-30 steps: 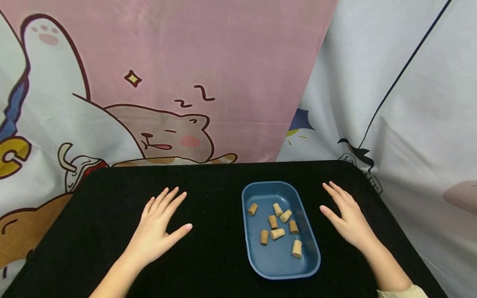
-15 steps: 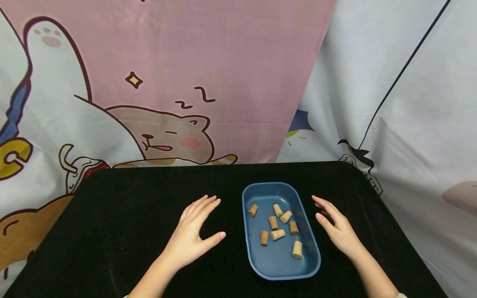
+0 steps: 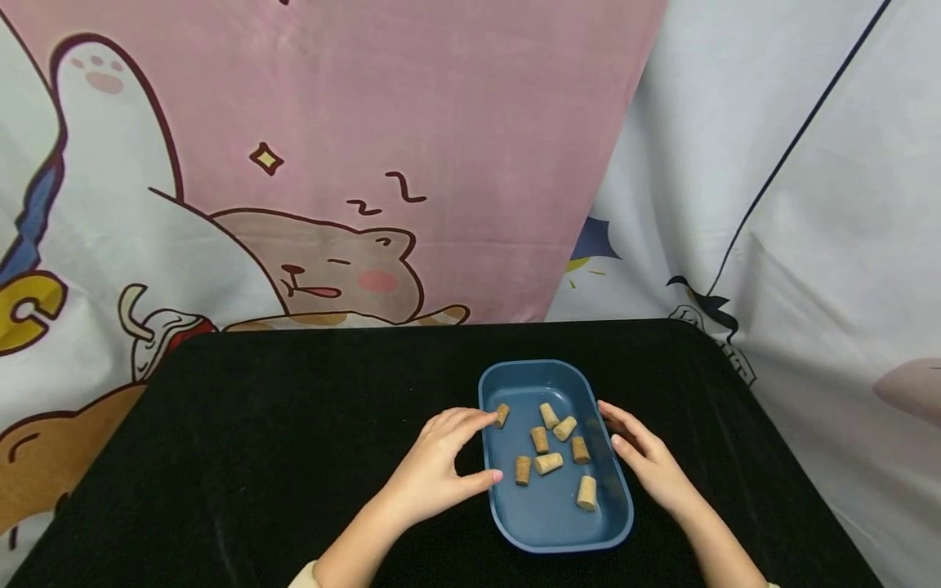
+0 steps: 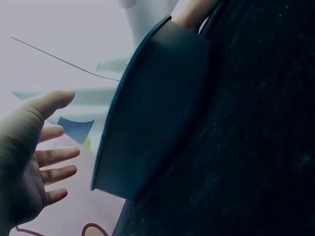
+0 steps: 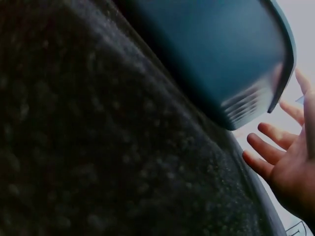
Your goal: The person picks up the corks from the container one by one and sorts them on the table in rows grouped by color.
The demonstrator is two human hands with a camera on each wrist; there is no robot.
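A blue rectangular tray (image 3: 559, 531) with rounded corners lies on the black cloth, holding several loose corks (image 3: 539, 440). My left hand (image 3: 441, 469) hovers at its left rim, fingers and thumb spread, the fingertips overlapping a brown cork (image 3: 503, 415) in the head view. In the left wrist view that hand (image 4: 29, 152) shows nothing between thumb and fingers, beside the tray's side wall (image 4: 152, 108). At the right rim is my right hand (image 3: 650, 461), its fingertips close to the edge. The right wrist view shows its fingers (image 5: 268, 147) apart near the tray's outer wall (image 5: 211, 49).
Black cloth (image 3: 309, 408) covers the table, whose far edge meets a hanging curtain (image 3: 478, 163) printed with cartoon animals. More white curtain (image 3: 809, 245) hangs along the right side.
Both hands have moved in toward the tray: the left hand travelled right to the left rim, the right hand went left to the right rim. Tray and corks have stayed put.
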